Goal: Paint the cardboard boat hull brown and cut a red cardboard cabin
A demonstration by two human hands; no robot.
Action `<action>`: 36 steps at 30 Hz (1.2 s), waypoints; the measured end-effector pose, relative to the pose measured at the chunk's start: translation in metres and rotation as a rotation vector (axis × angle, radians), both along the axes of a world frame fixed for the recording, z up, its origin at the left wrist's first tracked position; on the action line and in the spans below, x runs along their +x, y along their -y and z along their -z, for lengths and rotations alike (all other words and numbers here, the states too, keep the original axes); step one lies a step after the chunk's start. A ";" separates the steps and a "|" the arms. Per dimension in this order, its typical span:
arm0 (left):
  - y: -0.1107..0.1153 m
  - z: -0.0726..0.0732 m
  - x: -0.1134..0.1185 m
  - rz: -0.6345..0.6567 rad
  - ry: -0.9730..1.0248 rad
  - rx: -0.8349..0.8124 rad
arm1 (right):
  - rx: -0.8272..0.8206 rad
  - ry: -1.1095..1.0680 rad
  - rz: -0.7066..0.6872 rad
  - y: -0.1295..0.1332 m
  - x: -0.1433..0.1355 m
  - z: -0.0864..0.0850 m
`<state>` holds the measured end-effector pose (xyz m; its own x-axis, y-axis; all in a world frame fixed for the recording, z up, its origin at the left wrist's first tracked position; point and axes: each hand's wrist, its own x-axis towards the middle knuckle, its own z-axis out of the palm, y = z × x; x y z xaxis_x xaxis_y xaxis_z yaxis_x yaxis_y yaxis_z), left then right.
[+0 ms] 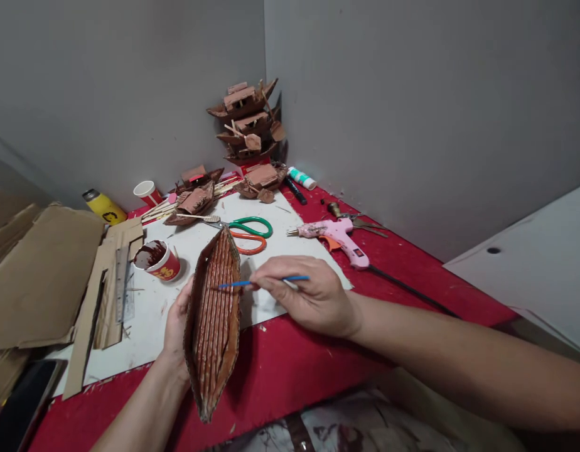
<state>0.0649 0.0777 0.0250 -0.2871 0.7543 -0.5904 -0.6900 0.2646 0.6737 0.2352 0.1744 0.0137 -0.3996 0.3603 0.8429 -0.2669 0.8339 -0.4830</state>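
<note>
My left hand [177,323] holds a brown cardboard boat hull [214,320] from behind, tilted up on its side so its ribbed inside faces me. My right hand [309,295] pinches a thin blue-handled brush [264,282], whose tip rests on the hull's inner ribs. A red paper cup of brown paint [157,260] stands on the white sheet [144,314] just left of the hull.
Green and orange scissors [250,232] and a pink glue gun [339,237] lie beyond the hull. Finished brown boats [247,122] are stacked in the corner. Cardboard pieces [40,276] and a metal ruler [121,279] lie at left, a yellow bottle [103,206] and another cup [146,191] behind.
</note>
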 end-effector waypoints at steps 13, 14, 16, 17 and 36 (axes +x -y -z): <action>0.002 0.006 -0.002 0.045 0.083 0.137 | 0.000 0.016 -0.134 0.012 0.000 -0.004; 0.002 0.006 -0.002 0.070 0.095 0.135 | 0.020 -0.003 -0.084 0.008 0.000 -0.003; 0.002 0.005 -0.003 0.108 0.118 0.123 | 0.010 -0.031 0.001 0.000 0.001 -0.004; 0.002 0.004 -0.003 0.114 0.126 0.115 | -0.014 -0.047 0.018 -0.004 0.002 -0.004; 0.022 -0.095 0.009 0.053 0.067 0.562 | -0.596 -0.365 -0.067 -0.005 -0.018 -0.028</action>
<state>0.0738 0.0556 0.1197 -0.2160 0.9702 -0.1093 -0.7315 -0.0867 0.6764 0.2175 0.1791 0.0418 -0.1660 0.7875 0.5936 -0.5407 0.4307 -0.7226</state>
